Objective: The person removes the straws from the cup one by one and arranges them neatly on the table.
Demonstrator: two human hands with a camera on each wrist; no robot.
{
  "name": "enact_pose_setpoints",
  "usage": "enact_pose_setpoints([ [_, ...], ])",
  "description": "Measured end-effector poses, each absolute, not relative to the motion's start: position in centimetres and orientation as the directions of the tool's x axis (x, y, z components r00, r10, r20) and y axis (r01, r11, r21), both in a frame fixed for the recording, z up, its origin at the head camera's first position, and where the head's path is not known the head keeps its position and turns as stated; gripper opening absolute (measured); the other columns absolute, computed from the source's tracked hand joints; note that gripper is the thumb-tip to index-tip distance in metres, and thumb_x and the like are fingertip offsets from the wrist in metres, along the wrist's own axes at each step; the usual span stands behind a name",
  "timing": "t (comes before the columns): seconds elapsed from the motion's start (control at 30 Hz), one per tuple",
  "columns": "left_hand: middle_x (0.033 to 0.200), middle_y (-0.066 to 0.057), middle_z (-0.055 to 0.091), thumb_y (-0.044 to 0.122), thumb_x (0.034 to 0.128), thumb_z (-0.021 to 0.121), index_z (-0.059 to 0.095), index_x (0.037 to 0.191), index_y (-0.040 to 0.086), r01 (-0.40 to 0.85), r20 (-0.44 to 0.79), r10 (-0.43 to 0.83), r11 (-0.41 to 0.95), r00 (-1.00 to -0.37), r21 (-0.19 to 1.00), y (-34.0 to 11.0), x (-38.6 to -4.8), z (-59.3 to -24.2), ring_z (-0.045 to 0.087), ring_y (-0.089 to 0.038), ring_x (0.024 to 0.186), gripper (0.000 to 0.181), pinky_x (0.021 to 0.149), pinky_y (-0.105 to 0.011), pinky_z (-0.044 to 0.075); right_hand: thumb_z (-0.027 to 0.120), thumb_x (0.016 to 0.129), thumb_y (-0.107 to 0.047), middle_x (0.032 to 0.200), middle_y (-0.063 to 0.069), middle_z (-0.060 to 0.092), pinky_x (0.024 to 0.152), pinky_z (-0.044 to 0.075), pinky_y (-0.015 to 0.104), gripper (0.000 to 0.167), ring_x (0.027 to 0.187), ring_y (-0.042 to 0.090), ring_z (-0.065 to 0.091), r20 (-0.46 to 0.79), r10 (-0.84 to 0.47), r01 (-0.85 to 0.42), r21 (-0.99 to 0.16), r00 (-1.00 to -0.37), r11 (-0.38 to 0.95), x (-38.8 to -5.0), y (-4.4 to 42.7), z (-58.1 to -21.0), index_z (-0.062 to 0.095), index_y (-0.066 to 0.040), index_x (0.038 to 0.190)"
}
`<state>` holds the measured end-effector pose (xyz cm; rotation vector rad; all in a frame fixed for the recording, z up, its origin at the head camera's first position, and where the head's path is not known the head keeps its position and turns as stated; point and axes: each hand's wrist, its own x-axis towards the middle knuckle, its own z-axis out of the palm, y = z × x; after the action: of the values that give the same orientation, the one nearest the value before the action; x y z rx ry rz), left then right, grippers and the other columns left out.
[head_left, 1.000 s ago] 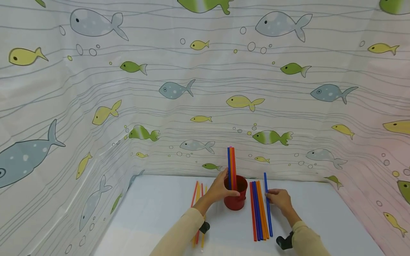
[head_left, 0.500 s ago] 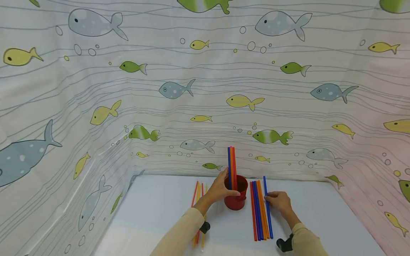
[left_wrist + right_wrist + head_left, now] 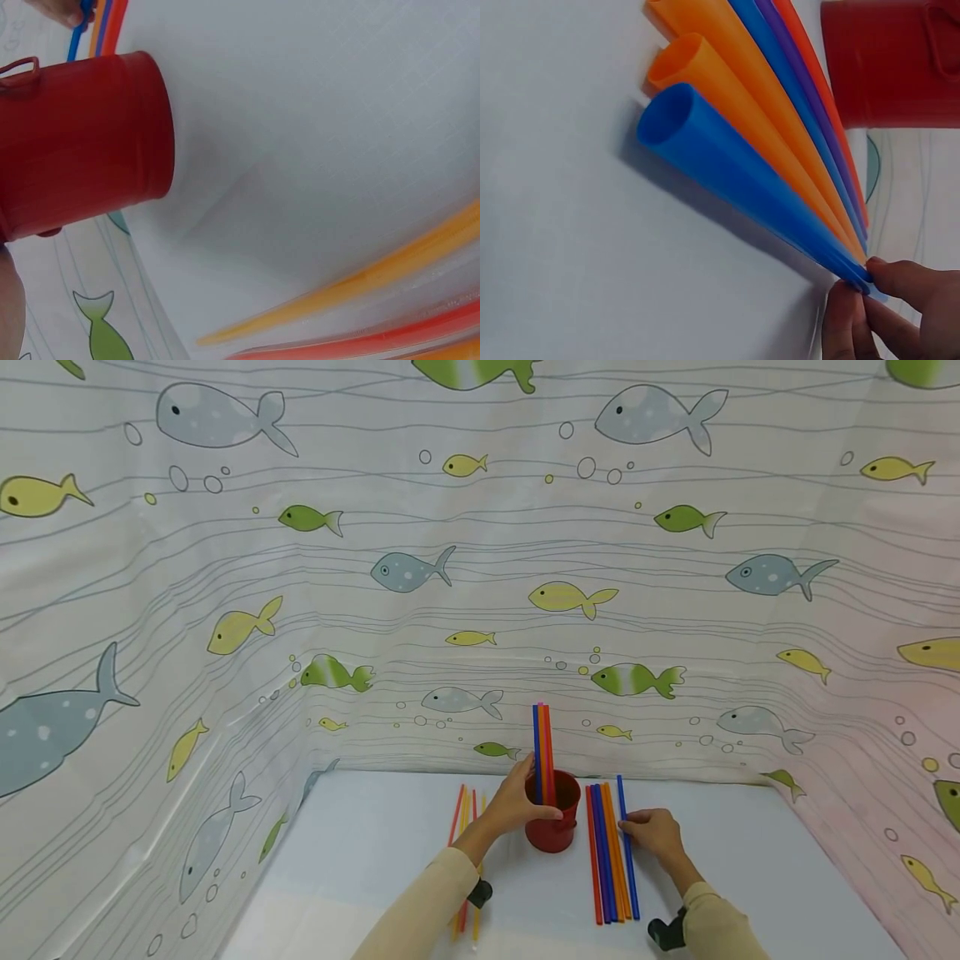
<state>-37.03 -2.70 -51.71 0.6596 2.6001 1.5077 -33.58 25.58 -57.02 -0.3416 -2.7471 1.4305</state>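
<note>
My left hand (image 3: pixel 517 802) grips the red metal bucket (image 3: pixel 551 837) near its rim, thumb across the front. Blue, orange and red straws (image 3: pixel 542 743) stand upright in it, against the hand. In the left wrist view, the bucket (image 3: pixel 82 142) shows a small loop handle, and most of the hand is out of frame. On the right, my right hand (image 3: pixel 660 837) pinches a blue straw (image 3: pixel 631 881) by its far part. The right wrist view shows this blue straw (image 3: pixel 735 180) beside an orange straw (image 3: pixel 742 97), thumb and fingertips closing on its far end.
A row of red, blue, purple and orange straws (image 3: pixel 606 852) lies between the bucket and the right hand. Thinner red and yellow straws (image 3: pixel 452 827) lie left of the bucket, partly under the left forearm. A fish-patterned curtain (image 3: pixel 480 543) surrounds the white table (image 3: pixel 360 843).
The blue straw in my right hand has shifted slightly toward me and now lies closer to the row. My left hand and the bucket have stayed in place.
</note>
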Motion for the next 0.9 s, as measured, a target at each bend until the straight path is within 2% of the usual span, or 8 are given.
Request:
enact_pose_setpoints([
  [0.33,0.151,-0.005,0.037,0.038,0.0696,0.089,0.013,0.157,0.009,0.329,0.158,0.392,0.419,-0.906,0.847,-2.60,-37.11,-51.71,0.040,-0.021,0.136,0.119,0.105,-0.043,0.042,0.073,0.085,-0.013,0.087,0.017,0.071,0.062,0.058,0.033,0.033,0.068,0.017,0.066,-0.076,0.192,0.173,-0.809,-0.978,0.562,-33.81,25.57,-57.13,0.067,0.013,0.103],
  [0.7,0.150,-0.003,0.038,0.040,0.0687,0.089,0.013,0.157,0.011,0.324,0.150,0.390,0.432,-0.909,0.841,-2.61,-37.28,-51.83,0.040,-0.019,0.136,0.120,0.107,-0.041,0.040,0.072,0.086,-0.013,0.088,0.017,0.071,0.064,0.058,0.034,0.033,0.069,0.018,0.067,-0.107,0.204,0.204,-0.813,-0.973,0.546,-33.95,25.47,-56.93,0.067,0.013,0.105],
  [0.9,0.151,-0.005,0.037,0.039,0.0700,0.088,0.013,0.157,0.009,0.322,0.147,0.385,0.442,-0.911,0.837,-2.59,-37.25,-51.91,0.040,-0.020,0.136,0.119,0.106,-0.042,0.041,0.071,0.087,-0.017,0.089,0.016,0.071,0.064,0.058,0.033,0.034,0.071,0.018,0.067,-0.077,0.210,0.183,-0.814,-0.975,0.552,-34.19,25.52,-56.26,0.068,0.010,0.106],
])
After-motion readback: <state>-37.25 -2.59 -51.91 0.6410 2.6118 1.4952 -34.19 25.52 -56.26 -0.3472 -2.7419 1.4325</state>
